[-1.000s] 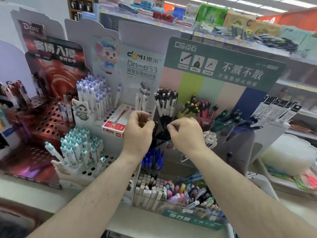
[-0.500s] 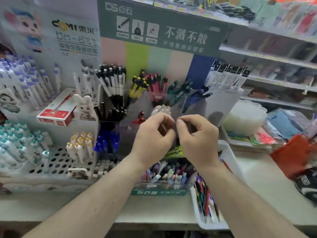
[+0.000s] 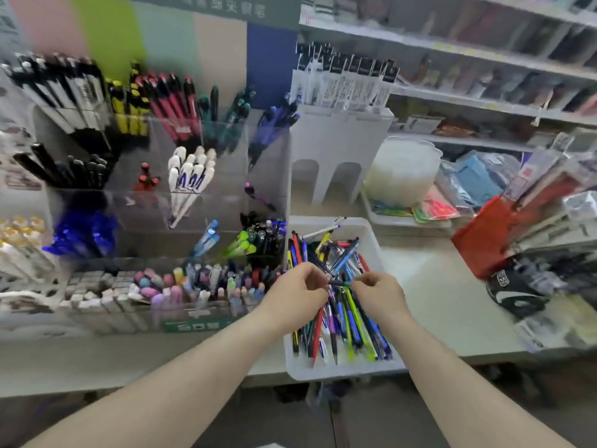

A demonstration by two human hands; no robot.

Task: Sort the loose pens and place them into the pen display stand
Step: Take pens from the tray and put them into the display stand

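Shop counter (image 3: 436, 286), pale top, shelves (image 3: 484, 59) of blurred stationery stock behind and to the right. Clear pen display stand (image 3: 155, 202) at left on the counter, tiered compartments with black, yellow, red, green, blue and white pens sorted by colour. White tray (image 3: 336, 370) just right of the stand, at the counter's front edge, full of loose pens (image 3: 342, 321) in mixed colours, lying jumbled. Red bag (image 3: 484, 234) and dark cap (image 3: 513, 289) at far right. Both hands over the tray, close together: left hand (image 3: 298, 295) fingers curled, right hand (image 3: 376, 294) fingers curled, each pinching an end of one small dark pen (image 3: 338, 282) held level between them, just above the pile
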